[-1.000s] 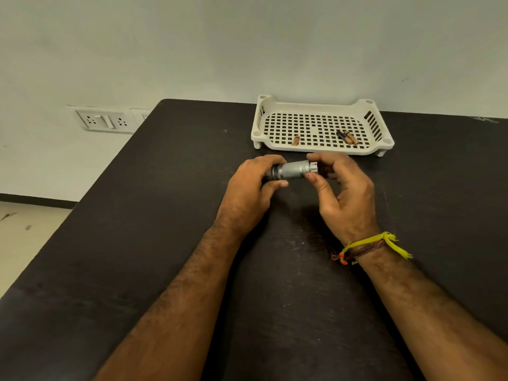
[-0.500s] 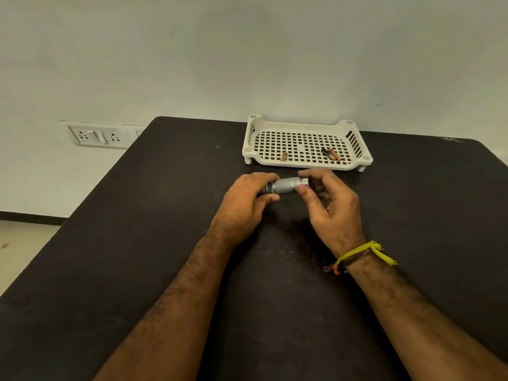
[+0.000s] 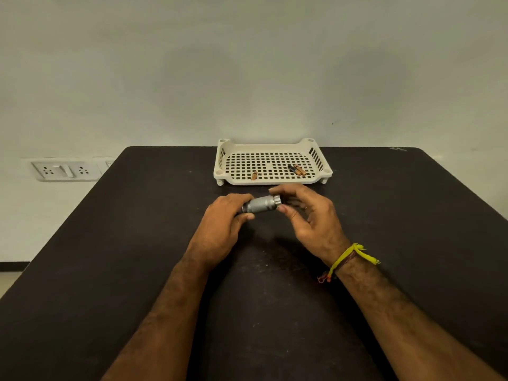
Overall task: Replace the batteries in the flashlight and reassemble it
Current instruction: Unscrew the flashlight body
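Observation:
A short silver flashlight (image 3: 262, 204) lies sideways between my hands, just above the black table (image 3: 110, 257). My left hand (image 3: 222, 224) wraps its dark left end, which is hidden under the fingers. My right hand (image 3: 308, 215) pinches the crenellated right end between thumb and forefinger. Behind them stands a white perforated tray (image 3: 272, 180). One copper-coloured battery (image 3: 254, 176) lies at its front left, and two more batteries (image 3: 297, 169) lie together at its right.
A white wall runs behind the table, with a switch and socket plate (image 3: 64, 169) low on the left. A yellow thread band (image 3: 351, 257) circles my right wrist. The table's left edge drops to a pale floor.
The view has tilted upward, so hands, flashlight and tray sit lower in the frame. Both hands keep their hold on the flashlight, and my right fingers have shifted slightly around its end.

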